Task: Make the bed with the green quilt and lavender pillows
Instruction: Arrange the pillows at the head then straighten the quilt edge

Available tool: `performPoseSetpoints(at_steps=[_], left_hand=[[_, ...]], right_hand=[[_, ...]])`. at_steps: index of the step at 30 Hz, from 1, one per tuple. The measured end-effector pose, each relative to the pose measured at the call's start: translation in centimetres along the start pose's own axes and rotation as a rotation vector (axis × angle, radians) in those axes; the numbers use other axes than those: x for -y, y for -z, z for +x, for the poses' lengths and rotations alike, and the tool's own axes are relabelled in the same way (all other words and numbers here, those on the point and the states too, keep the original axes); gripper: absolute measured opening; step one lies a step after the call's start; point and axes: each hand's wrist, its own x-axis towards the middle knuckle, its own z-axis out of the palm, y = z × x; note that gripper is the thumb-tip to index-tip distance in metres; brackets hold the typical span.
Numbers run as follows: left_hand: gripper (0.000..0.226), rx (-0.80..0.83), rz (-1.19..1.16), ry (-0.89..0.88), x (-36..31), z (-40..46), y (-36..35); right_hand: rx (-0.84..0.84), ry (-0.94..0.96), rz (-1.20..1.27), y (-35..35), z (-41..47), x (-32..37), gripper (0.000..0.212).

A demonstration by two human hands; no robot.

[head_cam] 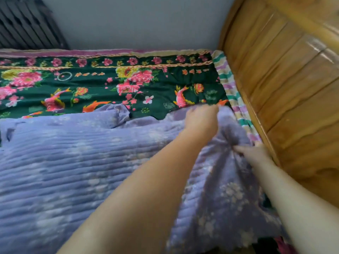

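Grey wall [139, 21] and wooden headboard [286, 85] frame the bed; green quilt [102, 88] lies spread along the wall side, so that part looks done; lavender pillows [73, 162] lie along the near side, not yet straightened, I judge; left hand [201, 119] grips the pillow's far corner, right hand [255, 153] pinches its edge by the headboard; red characters on the quilt are too blurred to read.

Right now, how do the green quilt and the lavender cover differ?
The green quilt is dark with bright flowers and fish; the lavender cover is pale, ribbed, faintly flowered. The quilt lies flat along the far side; the cover is bunched near the headboard, where the left hand and right hand grip it. The cover overlaps the quilt's near edge. Both lie on the bed.
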Motion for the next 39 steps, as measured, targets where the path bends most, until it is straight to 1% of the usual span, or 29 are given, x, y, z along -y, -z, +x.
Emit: performPoseSetpoints(at_steps=[1, 2, 3, 4, 5, 7, 9, 11, 12, 14, 15, 16, 17, 18, 19, 20, 21, 22, 23, 24, 25, 27, 29, 31, 33, 35, 39], left_hand=[[0.038, 0.032, 0.023, 0.020, 1.2, -0.8, -0.5], [0.037, 0.070, 0.051, 0.062, 2.8, -1.6, -0.9], [0.036, 0.117, 0.064, 0.137, 4.6, -2.3, -1.4], [0.035, 0.163, 0.052, 0.232, 6.6, -3.3, -1.6], [0.036, 0.199, 0.029, 0.318, 8.4, -4.1, -1.7], [0.037, 0.248, 0.019, 0.445, 11.4, -6.2, -1.8], [0.037, 0.269, 0.024, 0.488, 13.5, -7.8, -1.8], [0.040, 0.223, 0.010, 0.519, 15.0, -9.3, -1.7], [0.041, 0.163, 0.040, 0.530, 15.8, -9.9, -1.4], [0.048, 0.071, 0.257, 0.595, 17.1, -11.2, -0.8], [0.058, 0.072, 0.341, 0.693, 17.7, -11.8, -0.4], [0.072, 0.087, 0.359, 0.817, 18.0, -12.3, 0.0], [0.079, 0.102, 0.348, 0.914, 18.4, -12.7, 0.4], [0.075, 0.125, 0.343, 0.947, 18.7, -13.0, 0.4], [0.060, 0.154, 0.374, 0.926, 18.9, -13.1, 0.3], [0.044, 0.197, 0.416, 0.884, 19.0, -13.2, 0.1], [0.037, 0.227, 0.449, 0.840, 18.7, -13.5, -0.3], [0.035, 0.237, 0.461, 0.799, 18.4, -13.9, -0.7], [0.034, 0.213, 0.442, 0.774, 18.3, -14.2, -1.0], [0.031, 0.145, 0.398, 0.755, 18.4, -14.6, -1.4], [0.027, 0.037, 0.318, 0.747, 18.5, -14.9, -1.5], [0.022, -0.214, 0.096, 0.750, 18.1, -14.9, -1.0], [0.023, -0.398, -0.104, 0.741, 16.8, -13.8, 0.1], [0.023, -0.488, -0.218, 0.706, 14.8, -12.3, 1.4], [0.023, -0.541, -0.261, 0.608, 12.3, -10.3, 2.6], [0.022, -0.585, -0.271, 0.464, 9.7, -8.2, 3.6], [0.023, -0.658, -0.217, 0.162, 3.7, -3.9, 5.5]], right_hand=[[0.047, -0.080, -0.055, -0.4, 0.0, -1.3, 0.047], [0.076, -0.125, -0.185, -0.6, -0.1, -2.2, 0.043], [0.082, -0.117, -0.349, -0.9, -0.2, -2.6, 0.045], [0.054, -0.073, -0.472, -1.3, -0.8, -2.2, 0.048], [0.036, -0.006, -0.525, -1.7, -1.2, -1.3, 0.049], [0.107, 0.188, -0.558, -3.4, -2.8, 1.2, 0.050], [0.194, 0.407, -0.594, -5.4, -4.4, 3.6, 0.050], [0.308, 0.599, -0.661, -7.5, -6.1, 5.4, 0.052], [0.386, 0.648, -0.689, -8.5, -7.0, 6.1, 0.057], [0.564, 0.669, -0.776, -10.1, -8.3, 6.8, 0.081], [0.632, 0.642, -0.841, -10.7, -9.0, 6.7, 0.094], [0.676, 0.608, -0.918, -11.2, -9.4, 6.3, 0.104], [0.690, 0.581, -0.991, -11.7, -9.7, 5.8, 0.105], [0.691, 0.562, -1.056, -11.9, -9.8, 5.2, 0.100], [0.693, 0.562, -1.115, -12.1, -9.8, 4.7, 0.087], [0.695, 0.591, -1.164, -12.2, -10.1, 4.2, 0.069], [0.694, 0.632, -1.195, -12.3, -10.4, 3.8, 0.050], [0.685, 0.680, -1.210, -12.3, -10.7, 3.3, 0.033], [0.675, 0.722, -1.209, -12.3, -11.1, 2.9, 0.017], [0.668, 0.750, -1.198, -12.3, -11.4, 2.4, 0.006], [0.657, 0.759, -1.163, -12.1, -11.7, 2.0, 0.003], [0.639, 0.709, -0.995, -11.8, -11.4, 1.4, 0.007], [0.599, 0.643, -0.743, -10.8, -10.9, 1.6, 0.010], [0.548, 0.607, -0.495, -9.5, -10.7, 2.2, 0.013], [0.494, 0.563, -0.250, -7.8, -10.5, 2.6, 0.019], [0.440, 0.508, -0.020, -6.1, -9.9, 2.4, 0.018], [0.255, 0.447, 0.355, -2.9, -9.4, 2.3, 0.010]])
